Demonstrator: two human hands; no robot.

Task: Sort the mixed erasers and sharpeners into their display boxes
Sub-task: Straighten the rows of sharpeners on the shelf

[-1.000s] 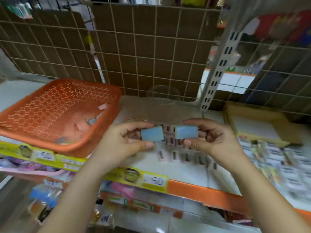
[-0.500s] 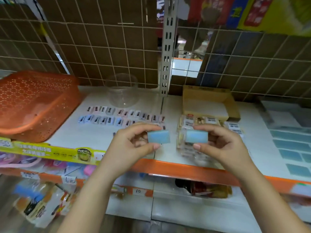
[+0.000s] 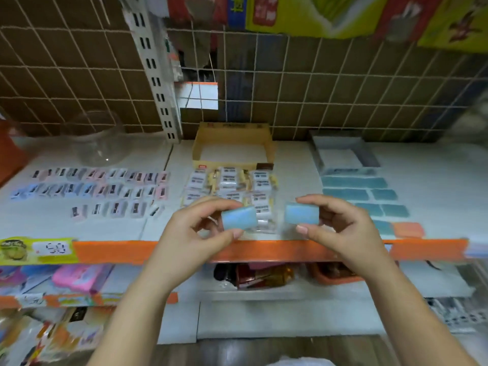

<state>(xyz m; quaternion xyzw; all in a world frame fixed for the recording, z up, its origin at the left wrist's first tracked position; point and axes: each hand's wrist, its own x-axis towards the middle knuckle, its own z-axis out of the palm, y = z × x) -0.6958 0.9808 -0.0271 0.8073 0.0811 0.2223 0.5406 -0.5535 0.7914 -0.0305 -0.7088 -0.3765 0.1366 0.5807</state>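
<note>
I pinch 1 blue eraser (image 3: 239, 217) in my left hand (image 3: 195, 233) and another blue eraser (image 3: 301, 213) in my right hand (image 3: 340, 228), both above the shelf's (image 3: 111, 228) orange front edge. Behind them lie wrapped erasers (image 3: 232, 186) before a cardboard box (image 3: 232, 143); sharpeners (image 3: 100, 188) in rows to the left, teal erasers (image 3: 369, 196) and a grey box (image 3: 340, 151) to the right.

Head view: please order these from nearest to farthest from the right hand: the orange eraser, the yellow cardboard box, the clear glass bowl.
From the right hand:
1. Orange eraser, on the shelf just right of it.
2. Yellow cardboard box, behind, at the shelf's back.
3. Clear glass bowl, far left, at the back.
</note>
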